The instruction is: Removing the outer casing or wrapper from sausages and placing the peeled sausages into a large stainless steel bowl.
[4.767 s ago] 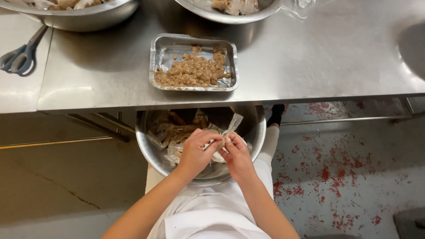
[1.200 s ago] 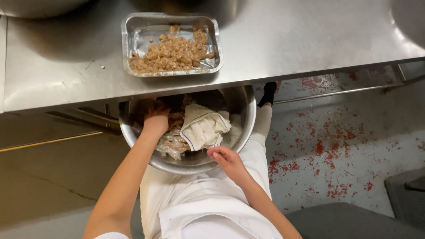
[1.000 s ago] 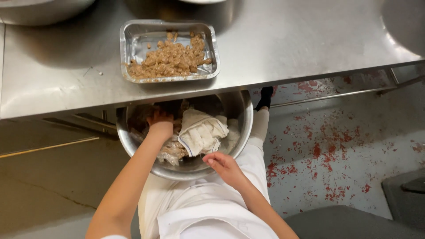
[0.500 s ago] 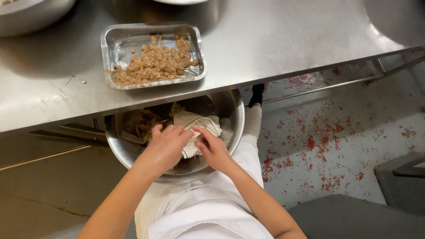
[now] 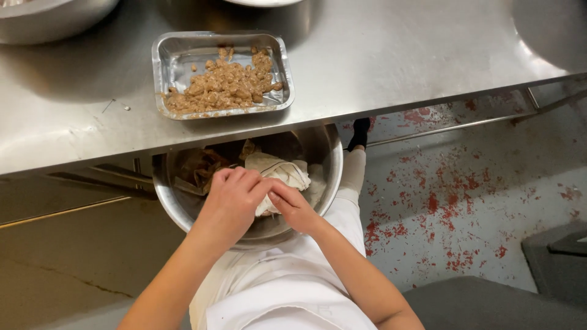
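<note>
Nearest the camera, the person's lap in white clothing carries a round steel bowl (image 5: 183,211), which sits partly tucked under the front edge of the steel worktop (image 5: 391,55). Both hands meet over the bowl's near half. The left hand (image 5: 231,205) lies on top, fingers curled and closed down over a pale, crumpled wrapper (image 5: 278,174); the right hand (image 5: 292,206) comes in beside it with its fingertips pinched on the same wrapper, touching the left hand. Neither hand is spread open, and both have hold of the wrapper. How much of it sits inside the left palm cannot be told, as the hand covers it.

The wrapper lies in the middle of the bowl, with more pale scraps behind it and darker brownish scraps (image 5: 199,171) toward the bowl's left wall.

Judging from the grip, the step in hand is pulling the wrapper apart or squeezing its contents loose. The next move would call for a steady two-handed tug, with the bowl held level on the lap so it does not tip.

Farther off, on the worktop near its front edge, stands a rectangular foil tray (image 5: 177,58), about half covered with a lumpy brown filling (image 5: 223,88). At the far-left corner the rim of another steel bowl (image 5: 55,18) shows. To the right, below the worktop, is a grey floor flecked with red (image 5: 465,183).
</note>
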